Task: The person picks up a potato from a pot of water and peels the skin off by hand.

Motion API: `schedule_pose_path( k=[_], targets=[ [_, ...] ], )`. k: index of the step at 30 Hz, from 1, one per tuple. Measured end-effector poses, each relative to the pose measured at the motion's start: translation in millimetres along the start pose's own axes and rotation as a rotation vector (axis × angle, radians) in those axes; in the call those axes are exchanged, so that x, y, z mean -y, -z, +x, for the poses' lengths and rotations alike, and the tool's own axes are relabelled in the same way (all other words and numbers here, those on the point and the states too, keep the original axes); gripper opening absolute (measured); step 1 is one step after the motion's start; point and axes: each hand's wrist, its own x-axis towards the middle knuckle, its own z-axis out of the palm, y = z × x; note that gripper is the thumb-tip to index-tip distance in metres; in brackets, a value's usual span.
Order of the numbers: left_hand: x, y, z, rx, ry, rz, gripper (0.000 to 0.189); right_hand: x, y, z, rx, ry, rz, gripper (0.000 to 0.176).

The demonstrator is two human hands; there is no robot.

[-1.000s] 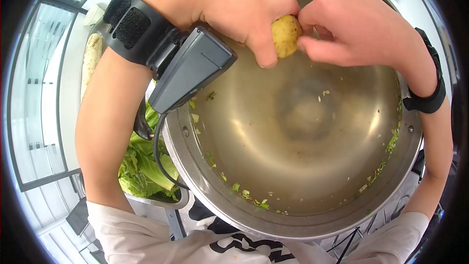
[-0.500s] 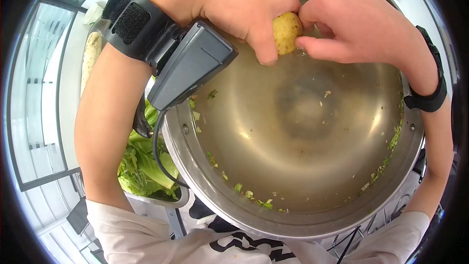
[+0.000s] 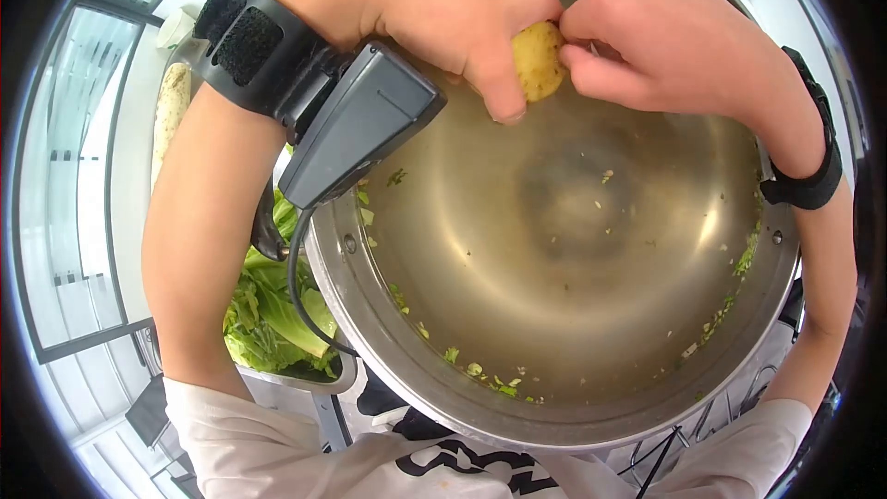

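Head view: two hands are gripping one potato over a large steel basin.

The left hand [image 3: 443, 9] is curling around the potato [image 3: 539, 60], with the thumb pointing down along its front and the wrist bending inward. The right hand [image 3: 665, 37] is reaching in from the other side, with its fingers folded tight and pinching the right end of the potato. The potato is sitting between both hands at the far side of the basin [image 3: 388, 351], close to the cloudy water; whether it is touching the water, I cannot tell. A grey wrist device [image 3: 356, 125] on the left forearm is hiding part of the rim. Green scraps [image 3: 490, 383] are floating near the front wall. Leafy greens [image 3: 268, 314] are lying left of the basin, and a white radish [image 3: 171, 111] beyond them.
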Motion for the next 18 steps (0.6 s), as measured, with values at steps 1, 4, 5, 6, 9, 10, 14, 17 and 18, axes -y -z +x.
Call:
schedule_pose_path(
  k=[1, 4, 5, 6, 9, 10, 14, 17, 18],
  targets=[
    [7.5, -2.5, -3.1, -0.027, -0.073, -0.012, 0.021, -5.4, -4.7, -0.8, -0.035, 0.035, -0.01, 0.041],
    [14.8, -11.0, -3.6, -0.099, -0.197, -0.02, 0.021, -8.1, 1.0, -2.0, -0.012, 0.101, 0.039, 0.041],
    [15.6, -11.6, -2.2, -0.094, -0.182, -0.031, 0.021, -6.3, 3.7, -1.8, 0.008, 0.097, 0.05, 0.04],
    [16.4, -12.2, -0.7, -0.09, -0.168, -0.041, 0.021, -4.5, 6.3, -1.5, 0.028, 0.093, 0.06, 0.04],
    [11.1, -7.3, 7.0, -0.02, -0.02, -0.057, 0.021, 0.8, 5.1, 0.7, 0.037, 0.031, 0.026, 0.04],
    [3.6, -3.4, 4.7, -0.01, 0.018, -0.026, 0.021, 0.7, 0.2, 2.0, 0.023, 0.013, 0.009, 0.04],
    [3.6, -8.5, -8.4, -0.095, -0.078, 0.05, 0.022, 0.1, -2.3, 1.0, -0.004, 0.005, -0.001, 0.039],
    [2.5, -9.4, -9.3, -0.099, -0.087, 0.049, 0.022, 4.7, 10.1, 2.9, 0.088, -0.023, 0.071, 0.038],
    [2.2, -10.1, -9.4, -0.103, -0.092, 0.045, 0.022, 5.0, 11.1, 2.8, 0.101, -0.021, 0.088, 0.037]
  ],
)
